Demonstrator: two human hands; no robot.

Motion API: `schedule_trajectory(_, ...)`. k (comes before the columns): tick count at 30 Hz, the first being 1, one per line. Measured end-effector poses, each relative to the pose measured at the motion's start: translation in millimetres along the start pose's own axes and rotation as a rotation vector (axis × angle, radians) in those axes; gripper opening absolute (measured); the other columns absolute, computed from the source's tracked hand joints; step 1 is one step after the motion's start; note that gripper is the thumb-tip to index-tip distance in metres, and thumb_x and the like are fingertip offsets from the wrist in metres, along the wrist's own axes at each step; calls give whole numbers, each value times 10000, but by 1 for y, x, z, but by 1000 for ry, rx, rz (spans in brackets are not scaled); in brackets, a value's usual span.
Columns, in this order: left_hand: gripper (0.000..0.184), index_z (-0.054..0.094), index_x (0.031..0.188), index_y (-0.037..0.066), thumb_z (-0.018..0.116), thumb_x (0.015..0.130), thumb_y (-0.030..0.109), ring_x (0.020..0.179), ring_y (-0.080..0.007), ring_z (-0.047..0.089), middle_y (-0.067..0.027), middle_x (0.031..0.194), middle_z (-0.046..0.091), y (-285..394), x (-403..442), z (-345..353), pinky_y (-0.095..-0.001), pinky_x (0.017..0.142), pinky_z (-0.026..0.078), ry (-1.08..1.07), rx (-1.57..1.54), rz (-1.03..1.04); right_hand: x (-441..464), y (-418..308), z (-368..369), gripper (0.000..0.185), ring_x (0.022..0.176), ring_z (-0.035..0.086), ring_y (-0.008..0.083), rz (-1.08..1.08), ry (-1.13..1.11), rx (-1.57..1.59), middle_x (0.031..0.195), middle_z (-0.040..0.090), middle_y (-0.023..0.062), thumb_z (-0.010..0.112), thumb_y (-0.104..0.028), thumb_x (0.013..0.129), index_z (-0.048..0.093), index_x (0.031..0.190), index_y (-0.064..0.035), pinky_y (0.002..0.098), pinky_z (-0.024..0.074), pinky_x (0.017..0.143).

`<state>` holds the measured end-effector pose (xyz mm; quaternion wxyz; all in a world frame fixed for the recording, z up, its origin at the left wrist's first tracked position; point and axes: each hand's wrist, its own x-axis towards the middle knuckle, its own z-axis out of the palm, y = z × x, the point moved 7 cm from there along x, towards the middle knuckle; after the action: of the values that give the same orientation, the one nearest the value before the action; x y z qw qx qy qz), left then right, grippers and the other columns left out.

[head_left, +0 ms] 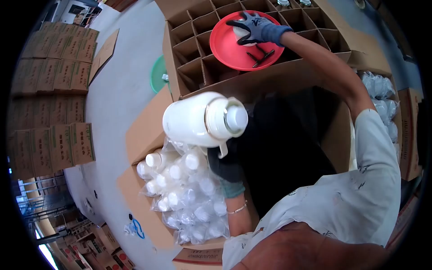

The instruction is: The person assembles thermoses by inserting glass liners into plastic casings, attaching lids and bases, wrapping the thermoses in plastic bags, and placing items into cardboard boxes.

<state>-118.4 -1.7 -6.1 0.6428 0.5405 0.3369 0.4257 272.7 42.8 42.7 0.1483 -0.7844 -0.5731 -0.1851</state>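
Note:
My left hand (225, 159), in a dark glove with a green cuff, is closed round the handle of a white vacuum jug (189, 118). The jug lies tilted on its side in the air, its pale stopper (236, 118) facing right. My right hand (258, 28), in a grey-blue glove, reaches into a red basin (220, 49). Its fingers curve round a white lid (241, 36), partly hidden by the glove. Beside it in the basin lies a black T-shaped tool (261, 57).
The basin rests on a divided cardboard box (186, 51) with bottle tops at its far end. An open carton (153, 216) holds several plastic-wrapped white bottles (189, 195). A green basin (157, 74) sits on the floor. Stacked cartons (54, 81) stand left; more wrapped items (380, 101) lie right.

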Motion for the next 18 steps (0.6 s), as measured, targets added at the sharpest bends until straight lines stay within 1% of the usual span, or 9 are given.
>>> schedule_trajectory(1, 313, 525, 1201, -49, 528, 888, -41, 1012, -227, 595, -146, 1163, 583, 2, 2, 14, -321, 890, 514, 46, -520, -193, 7, 8, 16, 716, 1176, 449, 392, 3, -114, 64, 1272, 469, 221, 732, -425, 732, 451, 1365, -247, 484, 398, 993)
schedule_trajectory(2, 300, 529, 1185, -56, 518, 884, -58, 1006, -224, 597, -149, 1154, 585, 7, 5, 10, -313, 886, 518, -27, -145, -3, 10, 4, 27, 742, 1191, 441, 389, 4, -228, 135, 1280, 464, 227, 737, -419, 726, 431, 1384, -263, 487, 392, 1003)
schedule_trajectory(4, 239, 545, 1138, -67, 487, 908, -41, 1029, -216, 591, -154, 1130, 595, 19, 2, 16, -304, 897, 517, -72, 259, 128, -3, -40, -62, 748, 1167, 468, 398, -142, 84, 442, 1283, 464, 207, 768, -345, 715, 440, 1377, -230, 461, 416, 991)
schedule_trajectory(6, 232, 558, 1126, -64, 494, 905, -44, 1036, -217, 589, -149, 1120, 605, 16, -2, 13, -303, 903, 512, -23, -161, -19, -43, -86, -147, 746, 1140, 496, 400, -343, 176, 796, 1268, 470, 192, 779, -302, 705, 450, 1370, -215, 463, 443, 968)
schedule_trajectory(7, 253, 554, 1141, -64, 512, 893, -52, 1046, -220, 587, -149, 1131, 604, 21, -7, 17, -306, 907, 503, -52, -64, 23, -67, -108, -184, 765, 1164, 491, 385, -415, 126, 913, 1277, 469, 185, 793, -290, 681, 461, 1364, -201, 461, 446, 970)
schedule_trajectory(11, 356, 517, 1217, -67, 562, 864, -61, 1094, -233, 568, -158, 1194, 581, 53, -33, 47, -321, 926, 474, -218, 461, 257, -138, -154, -184, 703, 1198, 475, 409, -837, 240, 612, 1319, 434, 211, 816, -332, 633, 550, 1247, -118, 505, 437, 972)
schedule_trajectory(15, 418, 485, 1298, -4, 592, 899, 59, 1119, -294, 562, -181, 1217, 560, 57, -62, 49, -375, 927, 476, 21, 782, 669, -168, -129, -168, 822, 1195, 464, 299, -141, 356, 1191, 1323, 432, 161, 805, -297, 702, 385, 1359, -37, 436, 413, 993)
schedule_trajectory(16, 409, 462, 1316, -4, 551, 927, 87, 1138, -295, 546, -182, 1244, 544, 44, -53, 43, -378, 945, 461, -146, 520, 500, -177, -124, -133, 927, 1237, 430, 267, 121, 247, 1531, 1341, 423, 151, 831, -306, 678, 307, 1394, -34, 423, 361, 1050)
schedule_trajectory(18, 375, 472, 1294, -28, 486, 966, 153, 1151, -277, 526, -171, 1257, 541, 34, -35, 22, -366, 968, 436, -534, 76, 303, -203, -129, -113, 922, 1269, 404, 271, -53, 197, 1350, 1366, 415, 145, 822, -290, 692, 294, 1409, -47, 427, 327, 1080)
